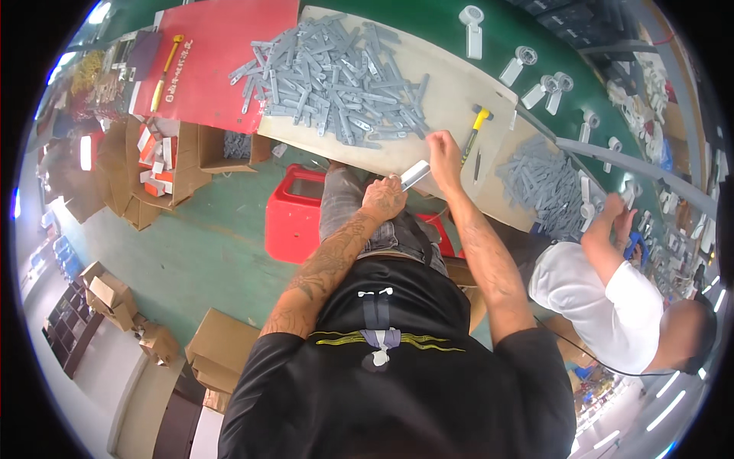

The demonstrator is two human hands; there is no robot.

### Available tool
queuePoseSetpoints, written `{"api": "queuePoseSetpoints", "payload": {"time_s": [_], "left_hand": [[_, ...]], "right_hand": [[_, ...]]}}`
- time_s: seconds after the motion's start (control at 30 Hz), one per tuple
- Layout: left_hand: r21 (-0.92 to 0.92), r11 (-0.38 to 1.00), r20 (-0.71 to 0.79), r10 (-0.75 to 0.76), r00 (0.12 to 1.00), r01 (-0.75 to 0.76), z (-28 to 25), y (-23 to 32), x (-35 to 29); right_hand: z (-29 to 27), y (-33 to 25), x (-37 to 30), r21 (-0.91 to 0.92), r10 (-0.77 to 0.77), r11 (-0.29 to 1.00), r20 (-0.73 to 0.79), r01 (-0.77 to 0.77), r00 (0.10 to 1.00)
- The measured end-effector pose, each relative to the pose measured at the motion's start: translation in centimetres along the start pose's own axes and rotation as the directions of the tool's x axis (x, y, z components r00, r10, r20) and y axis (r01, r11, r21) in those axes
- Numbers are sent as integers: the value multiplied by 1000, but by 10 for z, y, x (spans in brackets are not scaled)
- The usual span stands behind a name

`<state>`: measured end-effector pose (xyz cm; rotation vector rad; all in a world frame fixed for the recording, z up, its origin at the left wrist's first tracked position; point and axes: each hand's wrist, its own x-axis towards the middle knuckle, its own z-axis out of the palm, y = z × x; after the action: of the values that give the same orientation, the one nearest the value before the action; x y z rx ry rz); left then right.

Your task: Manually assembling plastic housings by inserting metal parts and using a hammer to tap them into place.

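Note:
In front of my lap, my left hand (384, 198) is closed around one end of a white and grey oblong plastic piece (415, 175), which points up and to the right. My right hand (445, 157) is just beyond that piece, at the near edge of the pale tabletop (367, 153). Its fingers are bent together, and anything between them is too small to make out. Beyond both hands a big heap of flat grey plastic strips (336, 80) covers much of the tabletop.
A yellow-headed hammer (479, 126) lies right of my right hand, a dark thin tool (478, 164) near it. Further right are a second grey heap (543, 183) and a person in white (600, 302). White handheld devices (474, 34) line the green surface. Left sit cartons (172, 172) and a red stool (294, 214).

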<state>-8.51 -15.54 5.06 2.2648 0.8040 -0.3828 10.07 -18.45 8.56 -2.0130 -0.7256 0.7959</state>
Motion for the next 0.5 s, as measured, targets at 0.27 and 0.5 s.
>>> {"api": "queuePoseSetpoints", "payload": {"time_s": [0.27,0.5], "left_hand": [[140,990,42,20,999,-25,39,-3,0],[-48,994,141,-89,986,96,10,3,5]], "right_hand": [[53,64,10,-363,56,903,-426,-227,903],[29,55,1,-377,110,906,-232,-193,967]]}}
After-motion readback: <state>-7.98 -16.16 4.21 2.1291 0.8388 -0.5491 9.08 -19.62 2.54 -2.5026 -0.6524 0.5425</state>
